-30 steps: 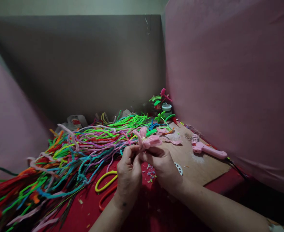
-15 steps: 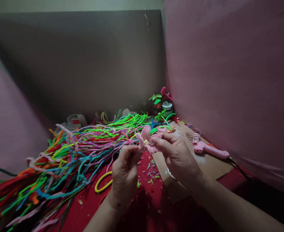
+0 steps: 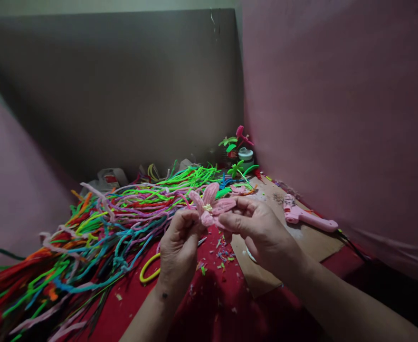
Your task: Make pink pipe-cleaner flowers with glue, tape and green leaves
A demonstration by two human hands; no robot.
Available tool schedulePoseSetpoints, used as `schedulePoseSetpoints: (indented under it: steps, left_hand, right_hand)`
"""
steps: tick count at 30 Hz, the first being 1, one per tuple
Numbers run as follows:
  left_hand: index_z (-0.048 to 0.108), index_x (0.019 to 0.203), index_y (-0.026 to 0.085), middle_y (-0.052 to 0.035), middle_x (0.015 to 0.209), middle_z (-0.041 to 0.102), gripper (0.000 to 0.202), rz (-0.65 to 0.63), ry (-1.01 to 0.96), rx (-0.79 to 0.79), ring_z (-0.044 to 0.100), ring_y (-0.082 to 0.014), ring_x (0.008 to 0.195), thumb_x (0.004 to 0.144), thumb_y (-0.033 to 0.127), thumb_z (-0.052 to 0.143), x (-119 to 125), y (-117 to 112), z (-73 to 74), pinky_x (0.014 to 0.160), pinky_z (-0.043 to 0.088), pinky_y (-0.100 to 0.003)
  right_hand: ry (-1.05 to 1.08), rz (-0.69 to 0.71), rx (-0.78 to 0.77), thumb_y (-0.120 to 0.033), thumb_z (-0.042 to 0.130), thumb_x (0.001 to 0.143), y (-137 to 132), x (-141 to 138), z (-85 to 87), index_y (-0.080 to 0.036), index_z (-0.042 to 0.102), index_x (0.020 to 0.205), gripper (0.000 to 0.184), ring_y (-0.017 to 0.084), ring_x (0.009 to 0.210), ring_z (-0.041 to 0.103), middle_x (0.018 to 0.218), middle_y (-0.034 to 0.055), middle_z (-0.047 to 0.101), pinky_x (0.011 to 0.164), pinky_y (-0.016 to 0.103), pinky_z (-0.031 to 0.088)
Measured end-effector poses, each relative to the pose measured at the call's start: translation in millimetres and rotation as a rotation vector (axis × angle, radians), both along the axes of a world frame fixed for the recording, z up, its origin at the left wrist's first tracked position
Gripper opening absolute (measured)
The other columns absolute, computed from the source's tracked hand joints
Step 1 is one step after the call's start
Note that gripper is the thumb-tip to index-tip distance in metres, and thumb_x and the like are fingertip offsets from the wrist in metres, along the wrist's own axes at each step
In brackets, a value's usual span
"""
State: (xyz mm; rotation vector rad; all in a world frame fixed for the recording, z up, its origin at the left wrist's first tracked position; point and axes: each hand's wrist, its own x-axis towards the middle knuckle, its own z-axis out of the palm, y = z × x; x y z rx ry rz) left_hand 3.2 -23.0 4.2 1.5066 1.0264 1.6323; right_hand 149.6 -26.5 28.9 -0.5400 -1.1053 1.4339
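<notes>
Your left hand (image 3: 179,244) and right hand (image 3: 264,230) hold the pink flower (image 3: 209,205) above the red worktop (image 3: 105,316), fingers of each clamped on it; multicoloured fuzzy stems (image 3: 137,213) lie heaped to the left.

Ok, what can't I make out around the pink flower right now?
In the head view:
Back of the pink flower: behind its petals.
White disc: mostly covered by the right hand.
Right part of the yellow loop: behind the left hand.
Far end of the black cord: lost in shadow.
</notes>
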Motion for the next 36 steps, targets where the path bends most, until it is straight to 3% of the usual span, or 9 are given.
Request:
schedulePoseSetpoints:
  steps: [3,5,9,11,15,20,30,33,36]
  left_hand:
    - [0.057,0.078,0.018,0.0020,0.072,0.058,0.010,-0.014,-0.004,-0.011,0.051,-0.0102,0.065,0.075,0.023,0.065,-0.1,1.1,-1.4,0.062,0.043,-0.021]
    - [0.057,0.076,0.018,0.0026,0.069,0.057,0.008,0.004,0.024,-0.015,0.050,-0.0097,0.063,0.076,0.022,0.064,0.9,1.3,-1.3,0.062,0.042,-0.020]
    - [0.059,0.075,0.018,0.0026,0.068,0.057,0.005,0.071,0.092,-0.004,0.050,-0.0100,0.064,0.075,0.019,0.063,4.5,-0.6,0.8,0.062,0.042,-0.021]
    - [0.059,0.076,0.019,0.0023,0.072,0.059,0.003,0.071,0.108,0.017,0.052,-0.0105,0.067,0.076,0.017,0.062,5.5,-1.9,1.1,0.065,0.042,-0.021]
    - [0.059,0.077,0.019,0.0028,0.073,0.059,0.004,0.085,0.185,0.061,0.051,-0.0101,0.068,0.077,0.015,0.059,4.4,-3.4,-0.1,0.065,0.042,-0.020]
    - [0.058,0.079,0.019,0.0029,0.071,0.058,0.005,0.053,0.152,0.014,0.051,-0.0105,0.066,0.076,0.016,0.060,2.9,-4.8,1.4,0.063,0.042,-0.021]
    - [0.058,0.073,0.018,0.0043,0.061,0.050,0.007,0.015,0.082,-0.058,0.044,-0.0080,0.058,0.077,0.021,0.063,3.7,-5.0,5.0,0.056,0.038,-0.019]
    - [0.059,0.077,0.018,0.0038,0.066,0.053,0.004,-0.041,-0.008,-0.079,0.045,-0.0078,0.060,0.077,0.020,0.063,3.8,-4.4,7.0,0.057,0.038,-0.019]
    - [0.059,0.076,0.018,0.0028,0.071,0.056,0.005,-0.077,-0.089,-0.093,0.046,-0.0074,0.063,0.078,0.021,0.063,3.8,-4.9,12.0,0.058,0.039,-0.018]
  right_hand:
    - [-0.058,-0.048,0.014,-0.024,0.073,0.066,-1.3,-1.5,-0.7,-0.017,0.057,0.081,0.023,0.012,0.067,0.055,0.079,0.0018,0.062,0.059,0.025,0.043]
    - [-0.130,-0.194,0.086,-0.023,0.069,0.070,-3.1,-2.3,-0.9,-0.019,0.053,0.086,0.023,0.013,0.070,0.057,0.079,0.0010,0.061,0.063,0.028,0.046]
    - [-0.466,-0.687,0.510,-0.016,0.063,0.071,-11.2,-2.0,-1.8,-0.021,0.054,0.098,0.029,0.020,0.092,0.055,0.095,0.0051,0.056,0.084,0.039,0.044]
    - [-0.627,-0.801,0.678,-0.016,0.066,0.069,-14.8,-1.6,-1.9,-0.020,0.059,0.097,0.029,0.024,0.100,0.050,0.100,0.0073,0.053,0.090,0.043,0.041]
    - [-0.692,-0.775,0.729,-0.014,0.061,0.076,-14.9,-1.1,-0.4,-0.022,0.065,0.086,0.014,0.022,0.091,0.050,0.088,0.0053,0.052,0.080,0.041,0.046]
    - [-0.612,-0.687,0.793,-0.012,0.059,0.080,-7.6,-0.6,4.7,-0.026,0.068,0.083,0.017,0.017,0.081,0.051,0.078,0.0023,0.053,0.072,0.035,0.046]
    - [-0.431,-0.516,0.749,-0.016,0.062,0.080,17.1,-5.9,0.2,-0.029,0.071,0.078,0.016,0.015,0.080,0.051,0.077,-0.0003,0.052,0.077,0.034,0.046]
    - [-0.421,-0.512,0.733,-0.017,0.065,0.078,16.1,-5.9,-0.3,-0.031,0.070,0.089,0.018,0.016,0.091,0.052,0.090,0.0011,0.053,0.085,0.036,0.046]
    - [-0.438,-0.539,0.701,-0.020,0.068,0.075,9.1,-1.6,0.1,-0.032,0.057,0.118,0.046,0.019,0.105,0.050,0.109,0.0038,0.052,0.095,0.040,0.042]
